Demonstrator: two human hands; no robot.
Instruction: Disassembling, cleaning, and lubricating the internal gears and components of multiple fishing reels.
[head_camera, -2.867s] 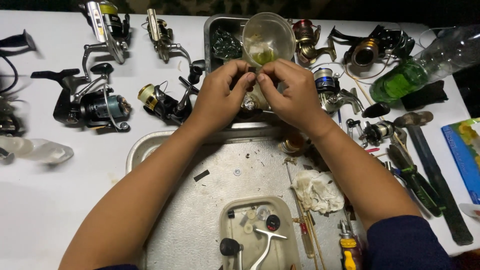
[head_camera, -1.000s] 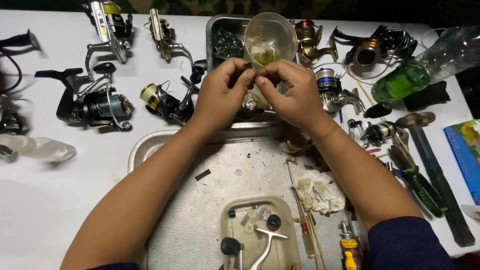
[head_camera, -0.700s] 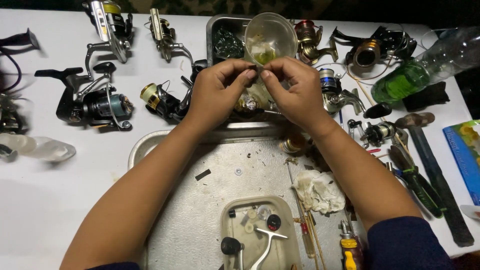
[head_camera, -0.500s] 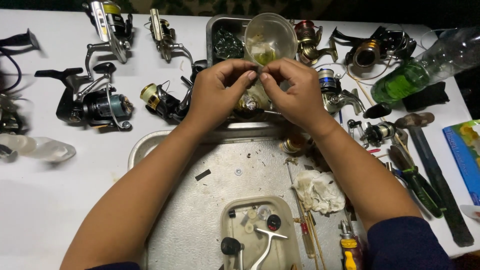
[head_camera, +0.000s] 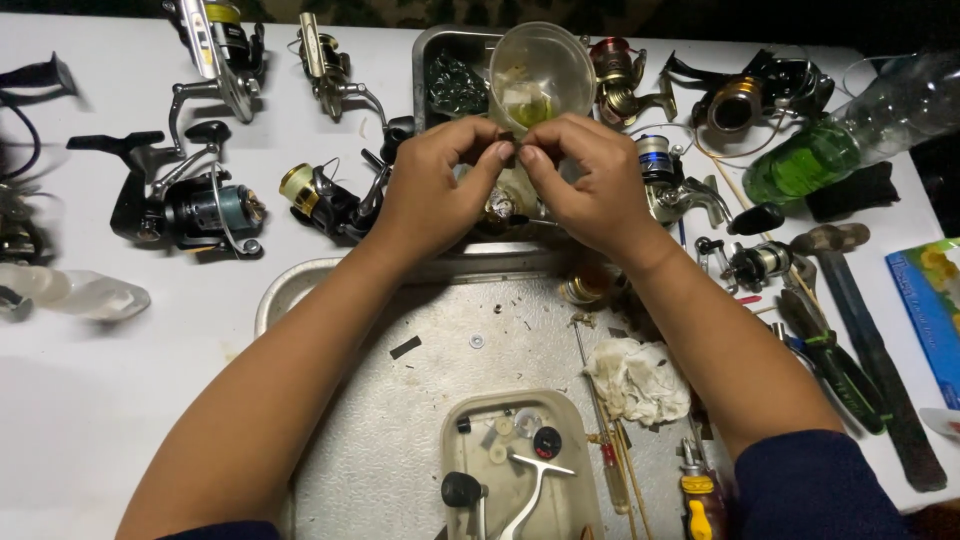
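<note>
Left hand (head_camera: 435, 190) and right hand (head_camera: 590, 185): fingertips pinched together on a small dark part (head_camera: 506, 139), held above the far edge of the metal tray (head_camera: 420, 430), just near the clear cup (head_camera: 541, 75).

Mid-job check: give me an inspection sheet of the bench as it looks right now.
Surface: white table with a metal tray before the person.
Job's things: small dark part pinched between both hands, above a clear plastic cup.
Clutter: fishing reels, crumpled rag, hammer, green bottle, beige parts dish.
Grippers: left hand and right hand both closed on the part.
Cables: dark cord at the far left edge.
Surroundings: dark beyond the table; nothing seen.
</note>
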